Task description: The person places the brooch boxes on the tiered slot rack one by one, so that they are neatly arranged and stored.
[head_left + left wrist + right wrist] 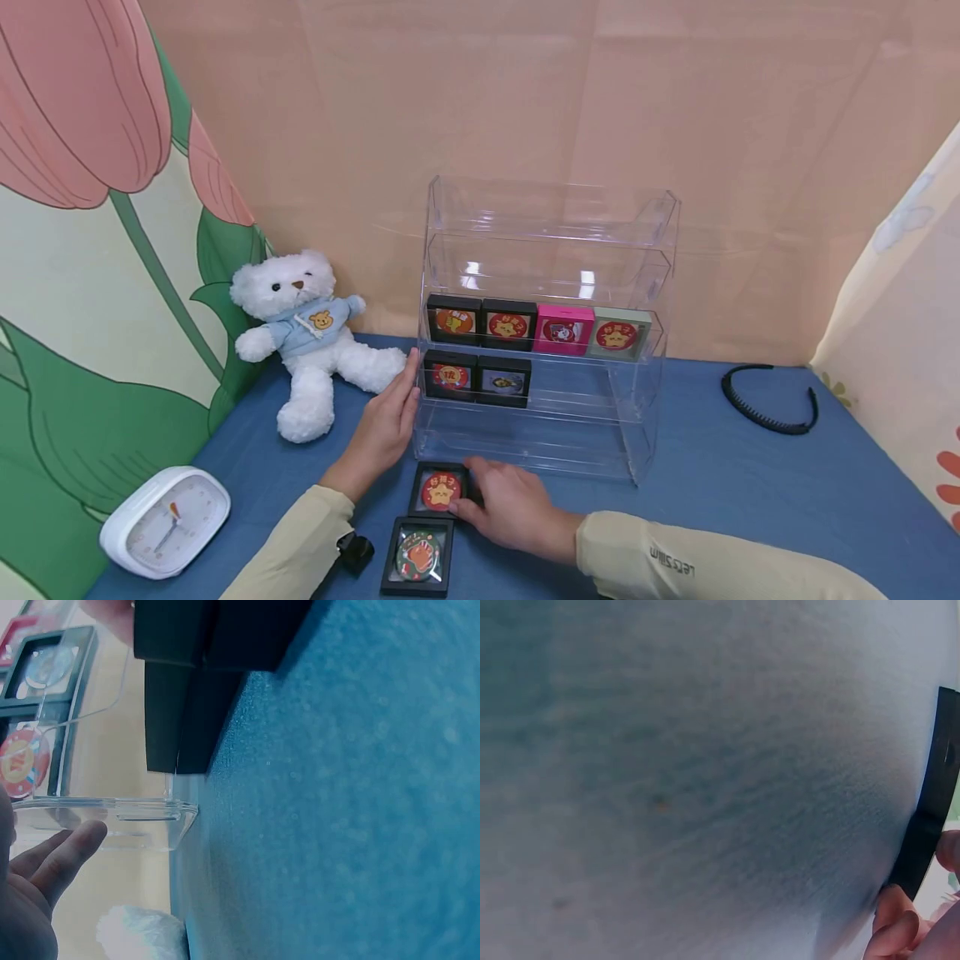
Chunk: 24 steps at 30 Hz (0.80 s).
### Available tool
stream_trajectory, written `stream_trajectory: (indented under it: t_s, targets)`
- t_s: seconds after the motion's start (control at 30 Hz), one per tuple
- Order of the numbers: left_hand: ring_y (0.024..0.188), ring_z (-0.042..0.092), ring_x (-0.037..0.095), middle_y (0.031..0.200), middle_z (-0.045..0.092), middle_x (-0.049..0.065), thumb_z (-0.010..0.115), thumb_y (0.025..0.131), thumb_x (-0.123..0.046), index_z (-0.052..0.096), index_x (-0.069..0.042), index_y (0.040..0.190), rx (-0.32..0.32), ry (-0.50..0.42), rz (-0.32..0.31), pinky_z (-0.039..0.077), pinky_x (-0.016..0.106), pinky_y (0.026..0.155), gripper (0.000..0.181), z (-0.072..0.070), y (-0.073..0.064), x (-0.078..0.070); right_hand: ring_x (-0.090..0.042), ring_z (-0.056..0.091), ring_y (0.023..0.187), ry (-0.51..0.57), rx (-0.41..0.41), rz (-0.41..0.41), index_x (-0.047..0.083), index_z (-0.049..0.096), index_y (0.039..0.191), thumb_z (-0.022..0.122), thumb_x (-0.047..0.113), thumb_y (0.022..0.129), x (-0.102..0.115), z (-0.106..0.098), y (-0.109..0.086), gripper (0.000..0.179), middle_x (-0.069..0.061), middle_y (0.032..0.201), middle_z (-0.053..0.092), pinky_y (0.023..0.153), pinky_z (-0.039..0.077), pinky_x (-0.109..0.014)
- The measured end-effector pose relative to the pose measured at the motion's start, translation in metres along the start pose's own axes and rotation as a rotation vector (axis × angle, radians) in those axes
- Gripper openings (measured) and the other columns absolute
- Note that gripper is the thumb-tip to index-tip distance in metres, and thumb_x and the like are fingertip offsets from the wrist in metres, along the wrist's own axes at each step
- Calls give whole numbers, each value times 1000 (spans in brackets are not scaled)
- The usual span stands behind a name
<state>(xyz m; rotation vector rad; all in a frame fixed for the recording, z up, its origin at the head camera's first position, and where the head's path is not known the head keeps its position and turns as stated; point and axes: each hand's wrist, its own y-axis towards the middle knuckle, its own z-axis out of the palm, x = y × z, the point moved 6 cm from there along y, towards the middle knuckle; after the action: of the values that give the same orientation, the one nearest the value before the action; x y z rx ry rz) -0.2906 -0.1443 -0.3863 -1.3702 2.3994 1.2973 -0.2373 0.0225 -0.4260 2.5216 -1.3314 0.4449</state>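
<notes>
A clear acrylic tiered rack (pixel 551 446) stands at the back of the blue table. My left hand (pixel 382 429) rests straight fingers along its left side; the left wrist view shows these fingers (pixel 64 862) at the clear panel. In front of the rack, a black square display box with a red badge (pixel 439 491) lies flat. My right hand (pixel 517 504) holds this box by its right edge, thumb at the front, forefinger near the far corner. Another black box, with a green-rimmed badge (pixel 417 556), lies just nearer to me.
Two rack tiers hold boxed badges, among them a pink box (pixel 564 330) and a pale green box (pixel 620 334). A white teddy bear (pixel 311 337) sits left of the rack, a white clock (pixel 167 522) stands front left, and a black headband (pixel 772 422) lies right.
</notes>
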Motion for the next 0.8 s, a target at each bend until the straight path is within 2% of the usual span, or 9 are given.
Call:
stream_trajectory:
  t_s: [0.13, 0.2, 0.47, 0.7, 0.8]
  targets:
    - [133, 34, 24, 149, 32, 10, 44, 101, -9, 18, -12, 152, 6, 4, -5, 34, 42, 103, 58, 1, 0, 1, -3, 56, 74, 3, 12, -1, 5, 57, 126, 63, 50, 87, -3, -2, -3, 60, 5, 91, 63, 57, 48, -27]
    - [133, 34, 24, 150, 32, 9, 45, 101, -8, 18, -12, 152, 5, 6, -7, 34, 42, 103, 58, 1, 0, 1, -3, 55, 73, 15, 15, -2, 4, 56, 127, 64, 50, 87, -5, -3, -5, 61, 6, 88, 62, 56, 48, -26]
    - [132, 36, 26, 148, 34, 11, 46, 100, -7, 22, -7, 151, -8, 13, -1, 35, 43, 102, 56, 0, 0, 0, -5, 54, 75, 40, 64, 27, 2, 55, 128, 64, 51, 86, -13, -5, -11, 66, 4, 88, 61, 60, 50, -31]
    - [132, 36, 26, 149, 33, 11, 45, 100, -7, 20, -10, 152, -2, 14, 3, 35, 43, 102, 58, 0, 1, -1, -8, 56, 85, 61, 102, 58, 3, 56, 128, 63, 53, 86, -20, -6, -15, 66, -2, 104, 64, 72, 52, -36]
    - [132, 36, 26, 149, 33, 12, 45, 100, -7, 19, -10, 152, -4, 18, 6, 35, 43, 102, 58, 0, 0, -1, -7, 55, 80, 84, 104, 72, 4, 57, 126, 63, 53, 85, -24, -7, -17, 64, 2, 97, 62, 66, 50, -33]
